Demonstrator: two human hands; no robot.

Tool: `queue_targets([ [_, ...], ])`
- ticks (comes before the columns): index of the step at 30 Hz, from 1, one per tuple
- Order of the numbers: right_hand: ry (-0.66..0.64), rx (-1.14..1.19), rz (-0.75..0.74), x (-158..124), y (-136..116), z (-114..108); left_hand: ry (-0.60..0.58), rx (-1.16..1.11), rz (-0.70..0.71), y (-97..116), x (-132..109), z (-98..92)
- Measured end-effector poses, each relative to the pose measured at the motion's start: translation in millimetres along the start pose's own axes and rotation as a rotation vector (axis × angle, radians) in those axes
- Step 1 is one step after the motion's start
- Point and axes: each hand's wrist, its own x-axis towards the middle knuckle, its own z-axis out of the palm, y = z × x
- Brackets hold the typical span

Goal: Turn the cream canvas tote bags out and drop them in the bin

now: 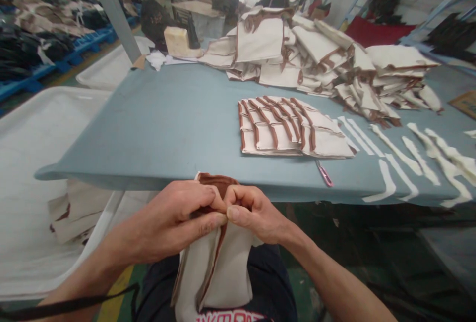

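Observation:
Between my two hands is a cream fabric piece with brown edging (232, 267), hanging over my lap below the table's front edge. My left hand (178, 218) pinches its brown-edged upper part from the left. Thumb and fingers of my right hand (253, 213) press together on the same spot, touching the left fingertips. Whether a small item sits between the fingertips is hidden. On the table beyond lies an overlapping row of similar cream pieces with brown edging (277, 131). A pink-handled cutter or small tool (325, 173) rests near the table edge.
The blue-grey table (156, 114) spreads ahead. A large heap of cream fabric pieces (260, 39) covers its back. White strips (394, 148) lie at right. A white bin (26, 163) with fabric pieces (76, 208) stands at left, near a metal post (111, 10).

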Motion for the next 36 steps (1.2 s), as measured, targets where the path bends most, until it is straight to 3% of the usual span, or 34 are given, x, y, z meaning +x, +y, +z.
queue_targets([
  [4,-0.105,-0.008,0.025,4.0,-5.7,-2.5,0.005,-0.034,-0.050,-1.1,-1.6,-6.8],
  [9,-0.161,-0.007,0.025,13.5,-13.9,0.0,-0.076,-0.131,-0.108,-8.0,-0.5,-10.0],
  [17,0.021,-0.241,-0.189,9.4,-37.5,15.8,-0.085,-0.207,-0.215,-30.1,7.1,-27.3],
  [21,0.155,-0.178,-0.175,6.9,-29.9,-2.6,-0.006,-0.223,-0.172,-40.8,5.1,-32.7],
  [25,0.288,-0.334,-0.179,5.1,-16.2,-31.9,-0.018,-0.363,-0.208,-34.8,2.7,-27.8],
  [32,0.274,-0.573,-0.118,5.5,3.5,-54.8,-0.203,-0.337,-0.103,-28.8,5.9,-24.6],
  [36,0.281,-0.622,-0.108,10.0,17.9,-57.3,-0.252,-0.262,-0.146,-36.6,5.9,-27.0],
])
